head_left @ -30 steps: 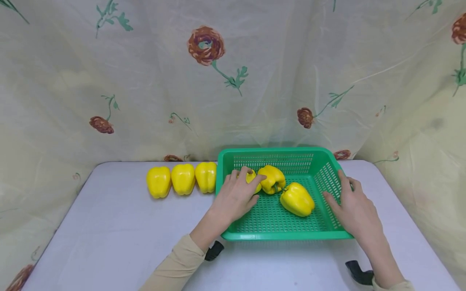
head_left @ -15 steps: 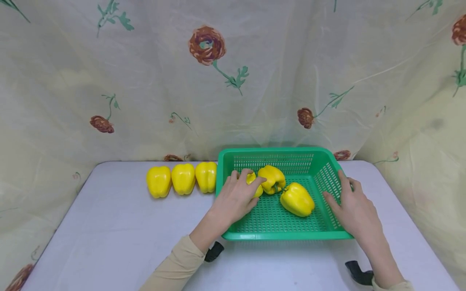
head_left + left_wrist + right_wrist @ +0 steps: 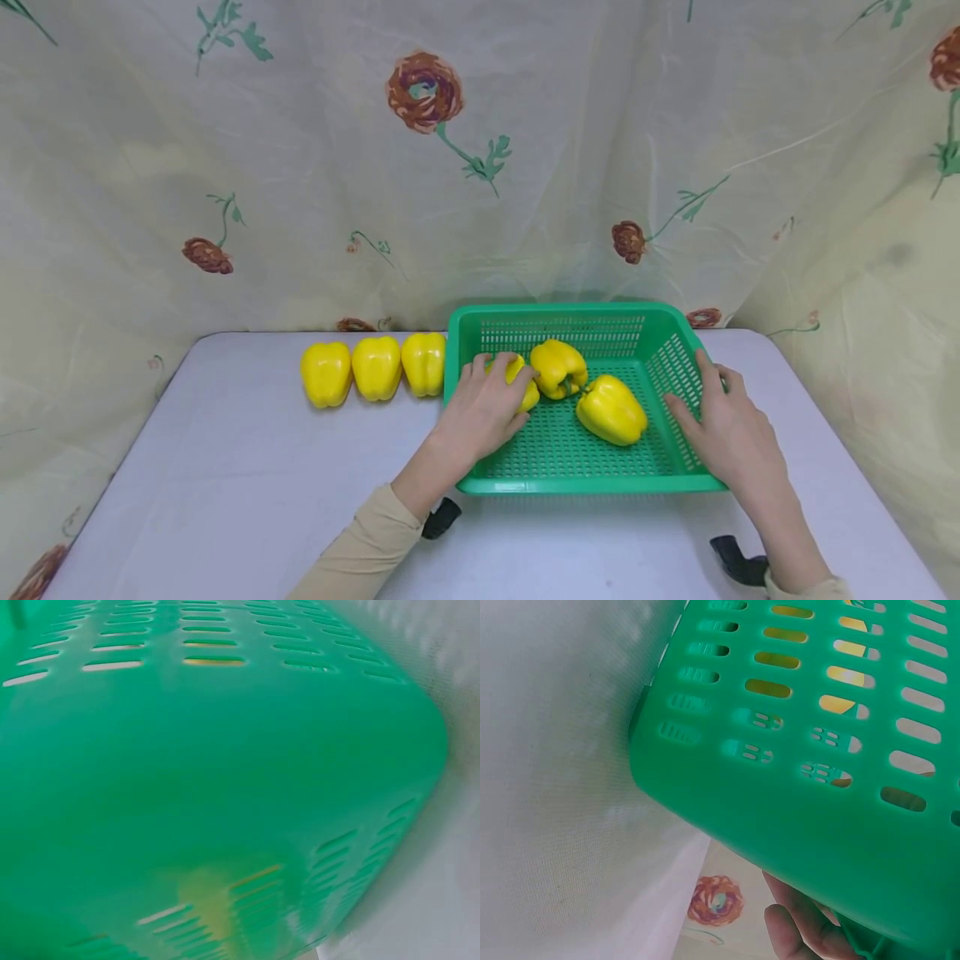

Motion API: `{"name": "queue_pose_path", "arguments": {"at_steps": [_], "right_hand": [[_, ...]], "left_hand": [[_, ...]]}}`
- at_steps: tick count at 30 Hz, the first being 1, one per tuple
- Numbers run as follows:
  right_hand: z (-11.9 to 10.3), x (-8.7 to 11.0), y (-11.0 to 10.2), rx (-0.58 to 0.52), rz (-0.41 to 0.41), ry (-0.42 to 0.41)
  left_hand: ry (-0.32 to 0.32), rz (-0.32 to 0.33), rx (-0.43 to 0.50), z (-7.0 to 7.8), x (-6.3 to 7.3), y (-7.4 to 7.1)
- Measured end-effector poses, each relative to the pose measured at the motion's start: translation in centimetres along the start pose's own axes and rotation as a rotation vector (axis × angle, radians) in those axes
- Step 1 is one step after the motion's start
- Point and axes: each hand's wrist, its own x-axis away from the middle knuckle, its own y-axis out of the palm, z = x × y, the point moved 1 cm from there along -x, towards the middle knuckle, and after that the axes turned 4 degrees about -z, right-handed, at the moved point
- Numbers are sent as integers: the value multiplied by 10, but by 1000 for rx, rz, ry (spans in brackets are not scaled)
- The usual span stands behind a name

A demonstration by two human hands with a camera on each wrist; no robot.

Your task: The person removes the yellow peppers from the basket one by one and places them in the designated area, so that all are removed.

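A green plastic basket [image 3: 592, 485] with slotted walls stands on the table. Inside it, at the left, my left hand [image 3: 483, 408] holds a yellow bell pepper [image 3: 528, 397], its fingers curled over it and hiding much of it. Two more yellow bell peppers lie in the basket: one at the back [image 3: 557, 367], one near the middle [image 3: 611, 410]. My right hand [image 3: 731, 433] grips the basket's right rim, thumb on the inner side. In the right wrist view its fingertips [image 3: 802, 922] show below the rim outside. The left wrist view shows only the basket's outer wall [image 3: 210, 765].
Left of the basket, three yellow bell peppers stand in a row: a left one [image 3: 326, 375], a middle one [image 3: 377, 368] and one close to the basket wall [image 3: 424, 364]. A flowered curtain [image 3: 525, 208] hangs behind the white-covered table [image 3: 247, 467].
My left fingers have shifted slightly, and the pepper under them has turned or moved a little, showing more of its top. The right hand and basket stay in place.
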Motion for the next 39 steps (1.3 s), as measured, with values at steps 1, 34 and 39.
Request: {"name": "queue_pose_path", "arguments": {"at_steps": [1, 34, 39], "right_hand": [[0, 0, 0, 0, -1, 1], [-1, 0, 0, 3, 5, 2], [-1, 0, 1, 4, 9, -2]], "left_hand": [[0, -5, 1, 0, 0, 0], [22, -89, -65, 5, 1, 3], [37, -89, -46, 6, 0, 5]]}}
